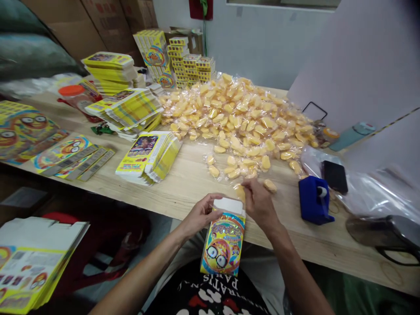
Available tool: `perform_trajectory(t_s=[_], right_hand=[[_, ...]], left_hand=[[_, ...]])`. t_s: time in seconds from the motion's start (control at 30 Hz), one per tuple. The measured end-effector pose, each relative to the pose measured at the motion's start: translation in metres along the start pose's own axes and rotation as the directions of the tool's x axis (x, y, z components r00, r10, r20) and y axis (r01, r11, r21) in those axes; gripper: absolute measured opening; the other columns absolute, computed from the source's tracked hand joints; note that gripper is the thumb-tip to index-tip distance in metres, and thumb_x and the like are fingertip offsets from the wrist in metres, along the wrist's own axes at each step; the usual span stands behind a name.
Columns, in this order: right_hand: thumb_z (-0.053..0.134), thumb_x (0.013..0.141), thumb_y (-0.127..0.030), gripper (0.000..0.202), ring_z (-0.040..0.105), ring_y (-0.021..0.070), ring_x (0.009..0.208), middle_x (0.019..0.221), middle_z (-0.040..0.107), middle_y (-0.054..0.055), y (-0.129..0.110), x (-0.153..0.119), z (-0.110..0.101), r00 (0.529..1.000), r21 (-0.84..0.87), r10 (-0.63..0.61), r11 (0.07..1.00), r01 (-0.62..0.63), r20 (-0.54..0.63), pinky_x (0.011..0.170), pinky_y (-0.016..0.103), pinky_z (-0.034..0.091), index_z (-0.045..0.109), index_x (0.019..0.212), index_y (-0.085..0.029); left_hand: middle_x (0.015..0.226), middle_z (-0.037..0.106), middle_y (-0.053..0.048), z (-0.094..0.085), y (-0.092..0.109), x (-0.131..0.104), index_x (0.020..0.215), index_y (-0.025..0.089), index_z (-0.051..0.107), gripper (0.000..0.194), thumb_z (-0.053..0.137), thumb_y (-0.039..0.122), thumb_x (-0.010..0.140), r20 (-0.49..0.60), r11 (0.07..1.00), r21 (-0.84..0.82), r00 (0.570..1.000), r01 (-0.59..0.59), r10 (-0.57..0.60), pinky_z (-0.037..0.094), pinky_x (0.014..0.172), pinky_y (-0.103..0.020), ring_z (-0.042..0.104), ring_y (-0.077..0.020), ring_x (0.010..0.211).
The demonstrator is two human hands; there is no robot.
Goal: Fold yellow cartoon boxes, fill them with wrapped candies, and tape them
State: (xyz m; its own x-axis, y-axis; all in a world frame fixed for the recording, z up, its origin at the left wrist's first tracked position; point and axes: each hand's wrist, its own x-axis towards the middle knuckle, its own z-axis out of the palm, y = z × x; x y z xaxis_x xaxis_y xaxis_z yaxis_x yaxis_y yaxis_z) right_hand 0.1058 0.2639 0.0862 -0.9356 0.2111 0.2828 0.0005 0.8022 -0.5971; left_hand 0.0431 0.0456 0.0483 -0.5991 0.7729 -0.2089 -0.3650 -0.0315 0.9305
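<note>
A yellow printed carton (pixel 223 245) with a cartoon face in glasses stands upright at the table edge, its white top flap (pixel 229 204) showing. My left hand (pixel 201 214) is closed round its upper left side, thumb across the front. Just right of the carton's top, my right hand (pixel 260 203) pinches a clear packet with a yellow piece (pixel 240 191) in it. Another wrapped yellow piece (pixel 270 186) lies beside my right knuckles. Beyond the hands spreads a large heap of clear packets (pixel 236 113) holding yellow oval pieces.
Flattened cartons (pixel 147 157) lie stacked left of the heap, with filled-out boxes (pixel 154 57) behind. A red-lidded jar (pixel 77 100) stands farther left. To the right are a blue tape dispenser (pixel 315 201), a black phone (pixel 334 176), a dark jug (pixel 387 236) and a blue bottle (pixel 352 135).
</note>
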Motion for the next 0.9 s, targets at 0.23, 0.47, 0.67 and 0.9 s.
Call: perform_trajectory(t_s=[0.23,0.47,0.67,0.9], right_hand=[[0.051,0.084,-0.006,0.03,0.06,0.0234,0.102,0.113,0.067,0.009,-0.018,-0.003,0.005,0.807,0.064,-0.302,0.947,0.314,0.507,0.09,0.038,0.045,0.057,0.109,-0.021],[0.053,0.085,-0.01,0.017,0.056,0.0221,0.091,0.087,0.064,0.002,0.006,-0.012,-0.003,0.911,-0.016,-0.053,0.998,0.065,0.409,0.088,0.04,0.037,0.058,0.098,-0.021],[0.049,0.09,-0.008,0.014,0.053,0.0224,0.095,0.09,0.065,0.005,0.001,-0.015,0.0,0.917,-0.086,-0.193,0.968,0.236,0.349,0.093,0.043,0.031,0.058,0.088,-0.019],[0.056,0.092,-0.015,0.025,0.051,0.0269,0.117,0.116,0.064,0.008,0.015,-0.03,-0.01,0.904,0.07,-0.192,0.981,0.178,0.383,0.101,0.05,0.031,0.063,0.114,-0.025]], left_hand=[[0.111,0.069,-0.007,0.0,0.005,0.001,0.142,0.026,0.05,0.065,0.079,0.03,0.084,0.058,0.999,-0.038,0.998,0.003,-0.001,0.05,0.086,-0.032,0.066,-0.0197,0.097],[0.108,0.067,-0.006,0.002,0.004,0.001,0.142,0.027,0.049,0.063,0.077,0.034,0.085,0.053,1.0,-0.027,0.999,-0.005,0.007,0.049,0.078,-0.028,0.063,-0.0171,0.089],[0.081,0.062,0.001,0.01,-0.001,0.004,0.145,0.024,0.045,0.063,0.069,0.042,0.09,-0.083,0.999,0.036,0.996,-0.011,0.014,0.042,0.061,-0.022,0.052,-0.0113,0.065],[0.072,0.053,0.003,0.004,-0.005,0.004,0.096,0.016,0.06,0.034,0.062,0.05,0.093,-0.109,0.98,0.198,0.992,-0.035,0.058,0.034,0.059,-0.022,0.044,-0.0103,0.062]])
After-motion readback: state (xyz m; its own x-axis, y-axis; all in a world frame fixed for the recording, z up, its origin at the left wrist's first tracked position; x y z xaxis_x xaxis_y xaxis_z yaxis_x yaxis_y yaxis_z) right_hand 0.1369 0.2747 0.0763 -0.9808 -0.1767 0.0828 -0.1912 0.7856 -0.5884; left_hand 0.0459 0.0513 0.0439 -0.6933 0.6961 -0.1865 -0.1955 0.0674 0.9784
